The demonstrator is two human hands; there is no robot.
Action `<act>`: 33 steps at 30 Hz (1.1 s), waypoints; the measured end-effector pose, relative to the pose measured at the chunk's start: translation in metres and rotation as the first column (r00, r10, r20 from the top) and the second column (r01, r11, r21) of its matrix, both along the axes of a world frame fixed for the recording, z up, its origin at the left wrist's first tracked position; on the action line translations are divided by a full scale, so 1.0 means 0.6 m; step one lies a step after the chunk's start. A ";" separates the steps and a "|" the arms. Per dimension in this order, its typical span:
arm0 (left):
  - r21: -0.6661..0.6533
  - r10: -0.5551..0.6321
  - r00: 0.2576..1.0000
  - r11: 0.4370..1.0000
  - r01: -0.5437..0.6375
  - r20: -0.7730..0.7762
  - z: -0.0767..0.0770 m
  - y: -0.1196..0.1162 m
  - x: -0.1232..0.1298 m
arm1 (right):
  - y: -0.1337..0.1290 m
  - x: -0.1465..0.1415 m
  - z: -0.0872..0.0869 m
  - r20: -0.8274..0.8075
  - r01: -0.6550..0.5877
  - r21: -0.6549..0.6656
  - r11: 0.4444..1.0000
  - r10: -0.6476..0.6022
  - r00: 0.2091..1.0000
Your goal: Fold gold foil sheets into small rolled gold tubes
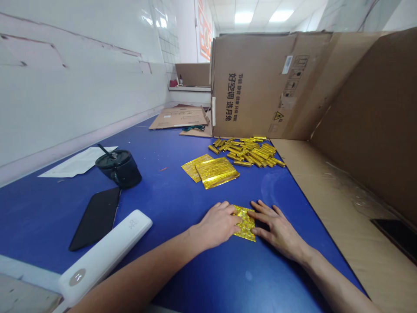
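Bare left forearm [146, 274] | left fingers [231, 220] half-bent | right fingers [260, 218] splayed | both touching crinkled gold foil sheet [245, 224]

2 ceiling lights [243, 17] glow; a glossy white wall [81, 95] borders the blue table [169, 200].

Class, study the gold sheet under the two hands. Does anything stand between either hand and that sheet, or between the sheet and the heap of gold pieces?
Nothing visible does. The left hand and right hand both touch the gold sheet. The flat gold sheets lie left of its straight line to the heap of gold pieces.
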State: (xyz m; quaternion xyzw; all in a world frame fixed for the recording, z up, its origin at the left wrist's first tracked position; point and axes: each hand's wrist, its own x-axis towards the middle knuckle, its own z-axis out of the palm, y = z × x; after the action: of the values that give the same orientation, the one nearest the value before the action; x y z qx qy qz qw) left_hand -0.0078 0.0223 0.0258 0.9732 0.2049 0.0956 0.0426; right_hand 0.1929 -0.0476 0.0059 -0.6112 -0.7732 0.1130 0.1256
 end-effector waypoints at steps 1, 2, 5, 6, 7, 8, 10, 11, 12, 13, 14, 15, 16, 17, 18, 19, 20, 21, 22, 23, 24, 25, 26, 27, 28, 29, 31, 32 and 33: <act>0.001 0.001 1.000 1.000 -0.001 -0.002 0.002 -0.001 -0.002 | 0.002 0.004 -0.002 -0.012 0.012 0.001 1.000 -0.012 1.000; 0.001 0.004 1.000 1.000 -0.004 -0.001 0.003 -0.002 -0.003 | 0.003 0.008 -0.004 -0.026 0.026 0.007 1.000 -0.026 0.999; -0.013 0.000 1.000 1.000 0.000 0.030 0.001 -0.003 -0.004 | 0.004 0.011 -0.008 -0.060 0.067 0.038 0.997 -0.064 0.996; -0.024 -0.011 0.999 1.000 0.012 0.046 -0.001 -0.003 -0.004 | 0.004 0.010 -0.008 -0.065 0.075 0.046 0.996 -0.072 0.995; -0.037 -0.029 0.998 0.999 0.031 0.057 -0.003 -0.003 -0.003 | 0.002 0.008 -0.007 -0.066 0.074 0.049 0.996 -0.071 0.995; -0.051 -0.048 0.997 0.997 0.051 0.065 -0.006 -0.003 -0.002 | 0.001 0.005 -0.005 -0.064 0.063 0.049 0.997 -0.060 0.996; -0.073 -0.067 0.995 0.995 0.072 0.069 -0.008 -0.002 -0.001 | -0.003 -0.001 0.002 -0.045 0.010 0.038 0.999 -0.009 0.999; -0.080 -0.068 0.995 0.994 0.074 0.066 -0.009 -0.002 0.000 | -0.005 -0.004 0.007 -0.026 -0.023 0.026 0.999 0.024 0.999; -0.082 -0.067 0.996 0.994 0.072 0.062 -0.009 -0.002 0.000 | -0.007 -0.007 0.011 0.001 -0.053 0.013 0.999 0.053 0.999; -0.080 -0.062 0.996 0.995 0.066 0.057 -0.008 -0.002 0.000 | -0.009 -0.009 0.015 0.031 -0.073 0.000 0.997 0.073 0.997; -0.074 -0.055 0.997 0.995 0.059 0.050 -0.007 -0.002 0.000 | -0.010 -0.010 0.018 0.063 -0.084 -0.010 0.996 0.084 0.994; -0.067 -0.049 0.998 0.996 0.051 0.040 -0.006 -0.002 0.000 | -0.011 -0.011 0.020 0.091 -0.087 -0.013 0.996 0.088 0.992; -0.058 -0.042 0.999 0.997 0.043 0.032 -0.005 -0.002 0.000 | -0.011 -0.010 0.020 0.113 -0.087 -0.010 0.996 0.088 0.990; -0.047 -0.035 0.999 0.998 0.036 0.024 -0.004 -0.002 0.000 | -0.011 -0.009 0.019 0.129 -0.088 -0.002 0.996 0.087 0.988; -0.036 -0.031 0.999 0.999 0.032 0.017 -0.003 -0.001 0.000 | -0.011 -0.008 0.017 0.141 -0.088 0.008 0.996 0.086 0.986; -0.026 -0.029 1.000 0.999 0.030 0.011 -0.002 -0.001 0.000 | -0.010 -0.006 0.015 0.147 -0.085 0.023 0.996 0.080 0.986; -0.019 -0.028 1.000 0.999 0.028 0.007 -0.002 0.000 -0.001 | -0.010 -0.005 0.012 0.150 -0.075 0.040 0.996 0.069 0.986; -0.012 -0.025 1.000 1.000 0.025 0.002 -0.002 0.000 -0.001 | -0.010 -0.004 0.009 0.148 -0.059 0.063 0.996 0.049 0.988; -0.005 -0.021 1.000 1.000 0.021 -0.002 -0.002 0.000 -0.001 | -0.010 -0.004 0.007 0.141 -0.038 0.091 0.995 0.025 0.990; 0.001 -0.016 1.000 1.000 0.016 -0.006 -0.003 0.000 -0.001 | -0.010 -0.005 0.005 0.126 -0.013 0.125 0.992 -0.003 0.992; 0.007 -0.009 1.000 1.000 0.009 -0.009 -0.003 -0.001 -0.002 | -0.009 -0.007 0.004 0.100 0.015 0.157 0.988 -0.031 0.995; 0.012 -0.003 1.000 1.000 0.003 -0.013 -0.004 -0.002 -0.001 | -0.009 -0.010 0.004 0.062 0.047 0.180 0.983 -0.059 0.996; 0.017 0.002 1.000 1.000 -0.002 -0.017 -0.004 -0.003 -0.001 | -0.007 -0.013 0.005 0.016 0.085 0.191 0.978 -0.090 0.996; 0.022 0.007 1.000 1.000 -0.007 -0.021 -0.005 -0.005 -0.001 | -0.006 -0.017 0.006 -0.030 0.127 0.189 0.974 -0.123 0.992; 0.026 0.011 1.000 1.000 -0.010 -0.025 -0.005 -0.006 -0.001 | -0.003 -0.020 0.007 -0.070 0.169 0.174 0.970 -0.159 0.985; 0.030 0.014 0.999 0.999 -0.013 -0.028 -0.005 -0.008 -0.001 | 0.000 -0.024 0.009 -0.097 0.209 0.154 0.966 -0.196 0.976; 0.030 0.020 0.999 0.999 -0.019 -0.033 -0.005 -0.009 -0.001 | 0.008 -0.028 0.012 -0.114 0.279 0.123 0.952 -0.266 0.957; 0.025 0.023 0.999 0.999 -0.022 -0.033 -0.005 -0.010 -0.001 | 0.012 -0.029 0.013 -0.110 0.305 0.113 0.946 -0.293 0.950; 0.019 0.025 0.999 1.000 -0.024 -0.033 -0.004 -0.010 0.000 | 0.015 -0.030 0.013 -0.103 0.324 0.107 0.940 -0.314 0.944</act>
State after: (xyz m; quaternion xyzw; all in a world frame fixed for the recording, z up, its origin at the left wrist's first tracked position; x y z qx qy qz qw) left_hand -0.0081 0.0161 0.0231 0.9724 0.2165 0.0819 0.0289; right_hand 0.1747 -0.0384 0.0140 -0.7142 -0.6634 0.0692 0.2123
